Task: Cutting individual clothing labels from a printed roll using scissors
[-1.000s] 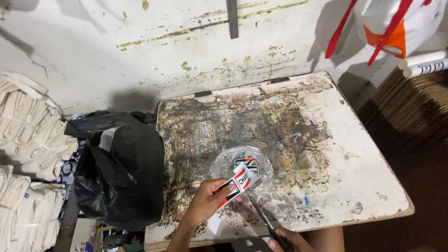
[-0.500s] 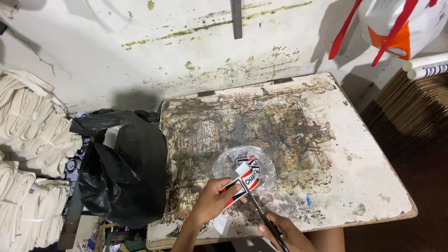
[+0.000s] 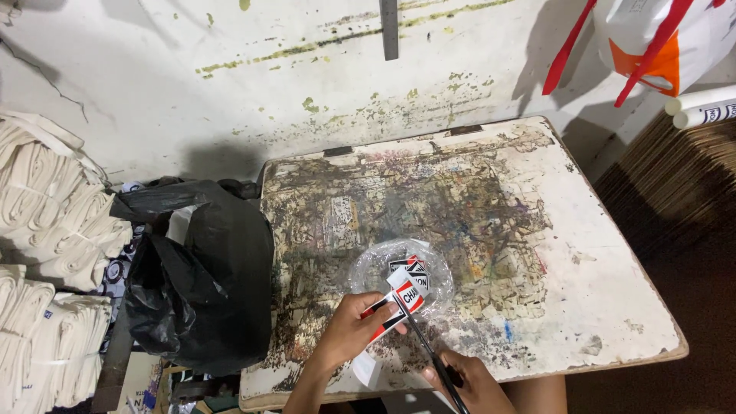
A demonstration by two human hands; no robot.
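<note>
Red-white-and-black printed label strip (image 3: pixel 395 307) is pinched in our left fingers (image 3: pixel 366 308), low over the stained desk (image 3: pixel 598 291). Our right hand (image 3: pixel 468 383) is clenched on scissors (image 3: pixel 425 349), blades at the strip: we judge cutting under way. Next, closing squarely along the print edge. Cut pieces lie on a clear plastic bag (image 3: pixel 376 264) just beyond.

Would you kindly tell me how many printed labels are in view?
2, maybe more hidden: one printed label in the left hand, at the scissors; another label inside the clear plastic bag.
</note>
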